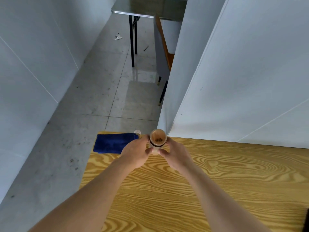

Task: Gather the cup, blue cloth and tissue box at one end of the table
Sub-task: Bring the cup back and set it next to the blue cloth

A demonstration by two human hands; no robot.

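A tall clear cup (157, 139) with brown liquid and a dark band near its rim stands at the far edge of the wooden table (217, 181). My left hand (137, 152) and my right hand (175, 156) both wrap around it from either side. A folded blue cloth (110, 143) lies on the table's far left corner, just left of my left hand. A small clear plastic piece (137, 131) shows behind the cloth's right end. The tissue box is not in view.
White partition walls (242, 81) rise right behind the table's far edge. Beyond the table is grey tiled floor (100, 97), with a chair (163, 61) and a metal table (147, 7) further back. A dark object (306, 220) shows at the right frame edge.
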